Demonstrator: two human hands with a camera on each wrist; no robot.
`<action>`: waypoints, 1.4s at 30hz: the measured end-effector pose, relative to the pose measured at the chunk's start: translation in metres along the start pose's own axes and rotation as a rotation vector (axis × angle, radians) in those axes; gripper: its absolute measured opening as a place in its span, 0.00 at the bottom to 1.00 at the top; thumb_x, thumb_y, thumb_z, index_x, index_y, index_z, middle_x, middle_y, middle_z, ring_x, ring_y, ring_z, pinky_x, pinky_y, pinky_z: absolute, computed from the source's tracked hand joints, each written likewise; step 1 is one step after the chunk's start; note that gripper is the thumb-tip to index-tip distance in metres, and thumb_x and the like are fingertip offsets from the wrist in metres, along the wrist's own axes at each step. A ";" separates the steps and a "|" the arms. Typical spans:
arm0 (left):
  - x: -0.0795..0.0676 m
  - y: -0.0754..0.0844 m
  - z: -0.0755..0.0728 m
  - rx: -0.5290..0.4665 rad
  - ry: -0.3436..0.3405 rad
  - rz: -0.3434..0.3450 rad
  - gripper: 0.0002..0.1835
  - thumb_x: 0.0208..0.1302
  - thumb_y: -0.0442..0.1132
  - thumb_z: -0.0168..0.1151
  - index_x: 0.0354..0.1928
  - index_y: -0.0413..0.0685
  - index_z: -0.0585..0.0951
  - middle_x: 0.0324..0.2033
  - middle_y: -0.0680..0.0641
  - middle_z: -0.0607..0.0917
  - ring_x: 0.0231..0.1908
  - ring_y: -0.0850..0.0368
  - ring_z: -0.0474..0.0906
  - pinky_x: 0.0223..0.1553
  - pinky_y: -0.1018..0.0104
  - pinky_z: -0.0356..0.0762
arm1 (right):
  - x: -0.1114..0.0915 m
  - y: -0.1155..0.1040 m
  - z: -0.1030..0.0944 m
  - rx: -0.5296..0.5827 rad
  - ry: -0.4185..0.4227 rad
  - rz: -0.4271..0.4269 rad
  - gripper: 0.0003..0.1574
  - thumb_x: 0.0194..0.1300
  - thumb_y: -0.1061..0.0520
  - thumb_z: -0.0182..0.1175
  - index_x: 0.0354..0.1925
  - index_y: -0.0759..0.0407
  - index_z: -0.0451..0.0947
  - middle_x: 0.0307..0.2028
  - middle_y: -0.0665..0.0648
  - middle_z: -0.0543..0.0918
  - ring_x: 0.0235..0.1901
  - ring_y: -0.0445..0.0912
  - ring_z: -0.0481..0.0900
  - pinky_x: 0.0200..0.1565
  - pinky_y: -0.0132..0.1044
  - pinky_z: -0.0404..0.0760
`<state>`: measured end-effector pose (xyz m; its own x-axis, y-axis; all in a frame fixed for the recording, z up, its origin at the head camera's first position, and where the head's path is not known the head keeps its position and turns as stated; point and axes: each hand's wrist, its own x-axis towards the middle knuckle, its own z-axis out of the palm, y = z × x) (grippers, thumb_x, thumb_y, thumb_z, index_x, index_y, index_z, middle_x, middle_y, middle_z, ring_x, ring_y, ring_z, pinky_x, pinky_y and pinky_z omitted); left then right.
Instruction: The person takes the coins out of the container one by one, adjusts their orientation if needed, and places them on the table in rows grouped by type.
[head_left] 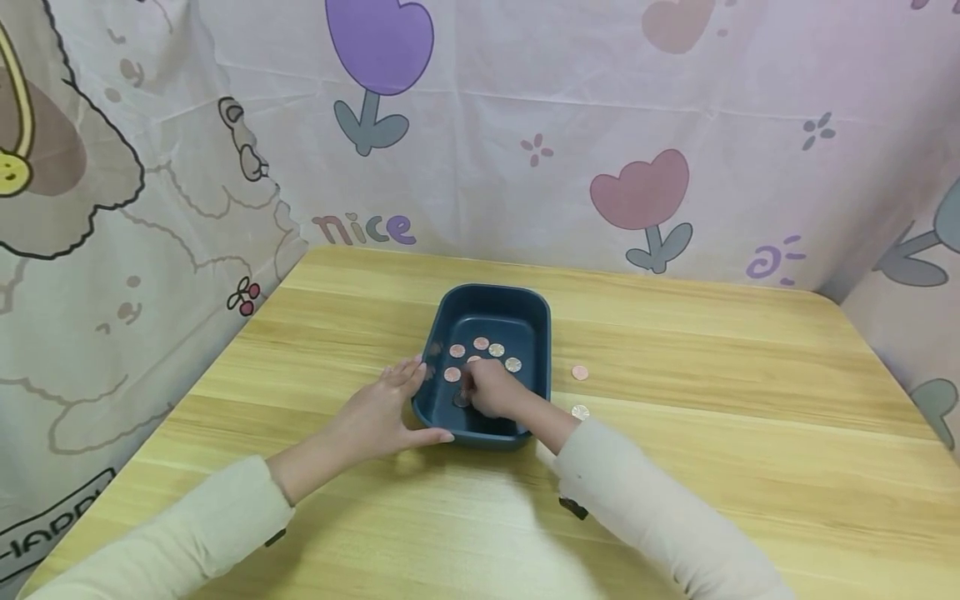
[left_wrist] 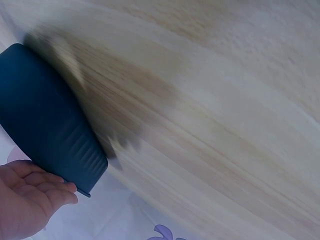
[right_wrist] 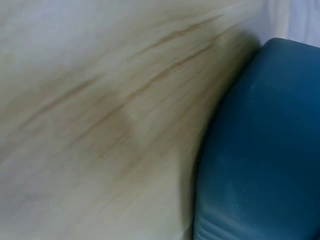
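Note:
A dark blue rectangular bin stands on the wooden table with several copper- and gold-coloured coins on its floor. At its near left corner my left hand touches the rim, fingers along the left side and the thumb stretched along the near edge. The left wrist view has the left hand's fingers at the bin's rim. Inside the bin, my right hand reaches down with curled fingers and pinches at a dark-looking coin. Part of that coin is hidden by the fingers. The right wrist view shows the bin's outer wall.
Two loose coins lie on the table right of the bin: a copper one and a paler one, the latter close to the right forearm. A printed cloth hangs behind the table and along its sides.

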<state>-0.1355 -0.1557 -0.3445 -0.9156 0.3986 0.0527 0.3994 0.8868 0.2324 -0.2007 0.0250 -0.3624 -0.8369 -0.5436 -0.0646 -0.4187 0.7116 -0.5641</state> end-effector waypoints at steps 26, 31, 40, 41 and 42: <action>-0.002 0.000 0.000 0.002 0.002 -0.001 0.54 0.46 0.71 0.61 0.64 0.33 0.65 0.66 0.34 0.63 0.64 0.34 0.61 0.61 0.43 0.65 | -0.045 0.013 -0.051 0.537 0.235 0.110 0.08 0.64 0.63 0.57 0.32 0.70 0.76 0.21 0.59 0.81 0.17 0.44 0.74 0.20 0.28 0.74; -0.002 0.001 0.001 0.002 0.001 -0.006 0.54 0.46 0.70 0.61 0.64 0.33 0.65 0.66 0.34 0.63 0.64 0.33 0.61 0.60 0.42 0.65 | -0.057 0.024 -0.059 0.547 0.239 0.143 0.09 0.64 0.62 0.57 0.33 0.71 0.76 0.19 0.55 0.80 0.17 0.42 0.73 0.20 0.30 0.75; -0.002 0.004 -0.001 0.006 -0.002 -0.019 0.54 0.47 0.69 0.62 0.64 0.33 0.65 0.66 0.34 0.63 0.64 0.32 0.61 0.60 0.42 0.66 | -0.085 0.049 -0.073 0.617 0.241 0.167 0.10 0.64 0.64 0.54 0.33 0.74 0.72 0.19 0.51 0.77 0.18 0.38 0.71 0.21 0.27 0.73; -0.002 0.004 -0.001 0.005 -0.003 -0.020 0.53 0.47 0.69 0.62 0.64 0.33 0.65 0.66 0.34 0.62 0.64 0.32 0.61 0.60 0.42 0.66 | -0.088 0.052 -0.075 0.616 0.239 0.180 0.10 0.65 0.63 0.54 0.33 0.74 0.72 0.19 0.51 0.77 0.18 0.38 0.71 0.21 0.27 0.73; -0.002 0.004 -0.001 0.005 -0.003 -0.020 0.53 0.47 0.69 0.62 0.64 0.33 0.65 0.66 0.34 0.62 0.64 0.32 0.61 0.60 0.42 0.66 | -0.091 0.055 -0.076 0.614 0.235 0.195 0.10 0.65 0.63 0.53 0.34 0.73 0.72 0.20 0.51 0.77 0.19 0.38 0.71 0.22 0.27 0.73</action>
<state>-0.1321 -0.1531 -0.3428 -0.9232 0.3817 0.0454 0.3816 0.8955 0.2289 -0.1742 0.1474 -0.3248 -0.9601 -0.2707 -0.0706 -0.0351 0.3672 -0.9295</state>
